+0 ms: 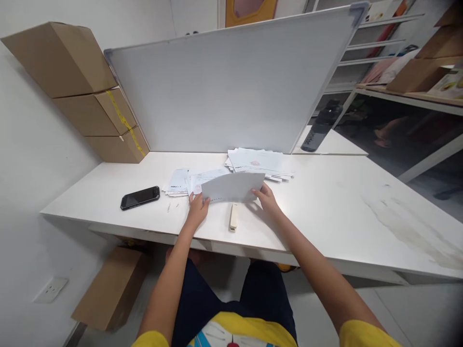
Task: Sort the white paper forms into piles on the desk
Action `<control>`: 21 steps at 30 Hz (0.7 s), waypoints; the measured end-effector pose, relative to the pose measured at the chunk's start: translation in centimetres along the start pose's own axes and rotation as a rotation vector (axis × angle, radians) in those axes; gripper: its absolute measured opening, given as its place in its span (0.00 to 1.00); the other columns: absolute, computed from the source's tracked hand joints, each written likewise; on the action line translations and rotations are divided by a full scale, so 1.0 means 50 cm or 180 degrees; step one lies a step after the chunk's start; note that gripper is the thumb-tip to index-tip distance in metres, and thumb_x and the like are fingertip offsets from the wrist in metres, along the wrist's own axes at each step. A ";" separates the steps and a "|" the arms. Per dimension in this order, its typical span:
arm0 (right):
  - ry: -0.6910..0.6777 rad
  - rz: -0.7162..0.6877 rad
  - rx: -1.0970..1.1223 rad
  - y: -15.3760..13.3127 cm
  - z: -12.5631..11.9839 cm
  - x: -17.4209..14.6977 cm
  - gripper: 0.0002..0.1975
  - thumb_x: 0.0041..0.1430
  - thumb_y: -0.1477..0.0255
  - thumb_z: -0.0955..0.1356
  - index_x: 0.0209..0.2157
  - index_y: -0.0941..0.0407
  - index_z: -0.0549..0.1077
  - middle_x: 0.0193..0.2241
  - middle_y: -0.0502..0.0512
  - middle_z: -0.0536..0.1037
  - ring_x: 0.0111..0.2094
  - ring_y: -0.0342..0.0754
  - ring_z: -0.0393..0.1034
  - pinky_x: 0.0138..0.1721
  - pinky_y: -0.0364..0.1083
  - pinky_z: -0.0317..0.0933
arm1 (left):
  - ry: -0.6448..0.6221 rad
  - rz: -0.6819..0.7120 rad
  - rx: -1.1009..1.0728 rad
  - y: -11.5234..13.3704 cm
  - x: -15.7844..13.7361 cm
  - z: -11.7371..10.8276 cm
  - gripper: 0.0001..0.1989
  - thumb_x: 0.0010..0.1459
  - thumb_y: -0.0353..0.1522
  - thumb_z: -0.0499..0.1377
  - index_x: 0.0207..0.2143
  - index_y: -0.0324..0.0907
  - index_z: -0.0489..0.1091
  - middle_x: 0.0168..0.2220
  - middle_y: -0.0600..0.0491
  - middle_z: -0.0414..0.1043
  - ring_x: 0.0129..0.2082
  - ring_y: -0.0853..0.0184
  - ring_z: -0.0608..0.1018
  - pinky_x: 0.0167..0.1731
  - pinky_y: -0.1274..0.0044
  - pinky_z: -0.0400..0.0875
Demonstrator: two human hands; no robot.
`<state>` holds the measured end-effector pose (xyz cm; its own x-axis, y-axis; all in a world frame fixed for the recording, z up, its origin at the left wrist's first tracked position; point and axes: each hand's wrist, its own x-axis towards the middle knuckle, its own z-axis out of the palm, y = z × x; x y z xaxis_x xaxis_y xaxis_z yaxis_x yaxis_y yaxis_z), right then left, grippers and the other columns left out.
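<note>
A sheet of paper (233, 187) is held up off the white desk, slightly bowed along its top edge. My left hand (197, 208) pinches its lower left corner, and my right hand (265, 196) grips its right edge with the thumb on the near face. Just below the sheet lies a small cream stapler (233, 218). Behind it, a pile of printed papers (258, 161) with a red stamp on top rests near the whiteboard. Another spread of papers (178, 180) lies to the left, partly hidden by the sheet and my left hand.
A black phone (140, 197) lies on the white desk (325, 207) at left. A whiteboard (217, 96) stands along the back. Stacked cardboard boxes (79, 62) are at the left wall. A dark bottle (321, 126) stands at back right, and another box (108, 286) sits under the desk.
</note>
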<state>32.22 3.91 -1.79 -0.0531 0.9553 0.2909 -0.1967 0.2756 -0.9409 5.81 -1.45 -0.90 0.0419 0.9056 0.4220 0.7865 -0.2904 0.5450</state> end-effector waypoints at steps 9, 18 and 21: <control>0.0896 -0.0127 -0.0361 -0.082 -0.056 -0.089 0.24 0.54 0.53 0.69 0.50 0.48 0.73 0.42 0.57 0.80 0.51 0.59 0.71 0.47 0.54 0.68 | 0.0033 0.0019 -0.0590 0.043 -0.012 -0.038 0.16 0.67 0.37 0.49 0.54 0.44 0.64 0.46 0.47 0.77 0.55 0.59 0.73 0.63 0.62 0.55; 0.0664 0.1801 -0.0607 -0.097 -0.085 -0.436 0.19 0.49 0.59 0.72 0.43 0.50 0.77 0.40 0.57 0.82 0.42 0.61 0.76 0.40 0.54 0.71 | -0.1076 0.0540 -0.0635 0.060 0.011 -0.008 0.18 0.67 0.40 0.50 0.54 0.47 0.71 0.54 0.49 0.73 0.57 0.58 0.72 0.59 0.66 0.64; 0.1028 0.1665 -0.0680 -0.104 -0.110 -0.422 0.17 0.49 0.62 0.72 0.42 0.51 0.77 0.39 0.55 0.83 0.41 0.59 0.77 0.38 0.52 0.71 | -0.1550 0.1043 -0.0645 0.095 0.021 0.021 0.22 0.67 0.42 0.50 0.62 0.51 0.64 0.65 0.53 0.61 0.68 0.59 0.57 0.67 0.64 0.52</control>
<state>39.76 -17.09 -3.99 0.2144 0.9441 -0.2503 -0.0238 -0.2512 -0.9677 10.25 -1.57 1.36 0.5755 0.7825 0.2377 0.5544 -0.5870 0.5900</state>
